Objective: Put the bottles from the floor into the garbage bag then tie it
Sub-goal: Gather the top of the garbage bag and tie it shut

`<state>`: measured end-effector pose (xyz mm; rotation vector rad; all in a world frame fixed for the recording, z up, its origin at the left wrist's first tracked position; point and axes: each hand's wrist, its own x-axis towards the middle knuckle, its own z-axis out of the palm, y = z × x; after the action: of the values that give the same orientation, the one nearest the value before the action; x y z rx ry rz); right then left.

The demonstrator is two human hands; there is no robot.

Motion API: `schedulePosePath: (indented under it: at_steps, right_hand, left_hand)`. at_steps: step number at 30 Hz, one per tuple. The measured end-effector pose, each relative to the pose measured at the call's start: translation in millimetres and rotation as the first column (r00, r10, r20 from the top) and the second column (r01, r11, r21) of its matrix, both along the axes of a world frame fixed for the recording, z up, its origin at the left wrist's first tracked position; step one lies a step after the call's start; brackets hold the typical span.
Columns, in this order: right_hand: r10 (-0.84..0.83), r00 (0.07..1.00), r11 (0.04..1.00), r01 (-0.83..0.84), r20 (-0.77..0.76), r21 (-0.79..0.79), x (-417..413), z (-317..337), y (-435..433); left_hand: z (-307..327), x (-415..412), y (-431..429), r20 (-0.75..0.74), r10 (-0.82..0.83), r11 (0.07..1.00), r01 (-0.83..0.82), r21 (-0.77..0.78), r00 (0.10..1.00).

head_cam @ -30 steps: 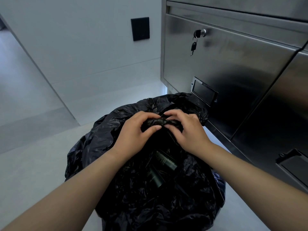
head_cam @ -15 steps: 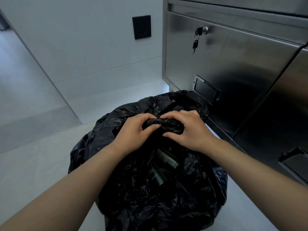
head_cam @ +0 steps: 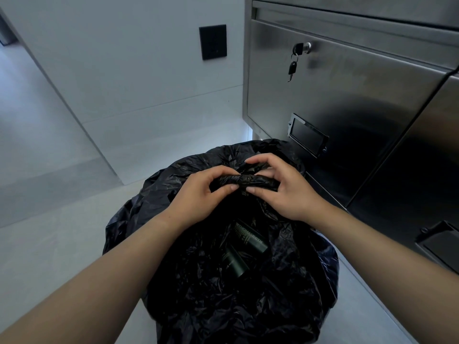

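Garbage bag (head_cam: 223, 306): black, stood on the floor (head_cam: 49, 244) just beside the steel cabinet (head_cam: 347, 108).
Twisted bag edges (head_cam: 244, 181): gathered above the bag's mouth, which is left partly gaping.
Left hand (head_cam: 198, 194): pinched on the twist's left end.
Right hand (head_cam: 288, 192): pinched on its right end.
Bottles (head_cam: 250, 238): two dark ones seen inside the bag, below the hands.

Both hands pinch a twisted roll of black plastic at the mouth of the bag (head_cam: 198, 289): left hand (head_cam: 198, 194), right hand (head_cam: 285, 192). Two dark bottles (head_cam: 250, 240) lie inside, below. Steel cabinet (head_cam: 347, 95) stands right, a key (head_cam: 292, 68) hanging from its lock.
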<state>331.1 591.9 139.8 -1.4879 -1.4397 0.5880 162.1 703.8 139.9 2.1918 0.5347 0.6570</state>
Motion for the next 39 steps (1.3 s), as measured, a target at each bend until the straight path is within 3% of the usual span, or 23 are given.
schedulePosePath:
  at_steps: [4, 10, 14, 28, 39]
  right_hand:
    - [-0.023, 0.999, 1.000, 0.023, 0.023, 0.020, 2, 0, 0]
    - [-0.011, 0.981, 0.999, 0.002, 0.193, 0.046, 1, 4, -4]
    - [-0.065, 0.954, 0.990, 0.026, 0.293, 0.136, -1, 3, -5]
    - [-0.109, 0.946, 0.963, 0.025, 0.305, 0.267, 1, -13, 1]
    - [-0.107, 0.951, 0.961, 0.024, 0.289, 0.277, -1, -13, 3]
  left_hand:
    - [1, 3, -4, -0.027, -0.020, 0.997, 0.018, -0.080, 0.999]
    - [3, 4, -4, -0.051, 0.001, 0.998, -0.004, -0.069, 0.999]
    - [1, 4, -3, -0.061, -0.009, 0.981, -0.003, -0.194, 0.998]
    - [-3, -1, 2, -0.158, -0.086, 0.954, 0.036, -0.298, 0.984]
    - [1, -1, 0, -0.095, -0.051, 0.914, 0.008, -0.406, 0.994]
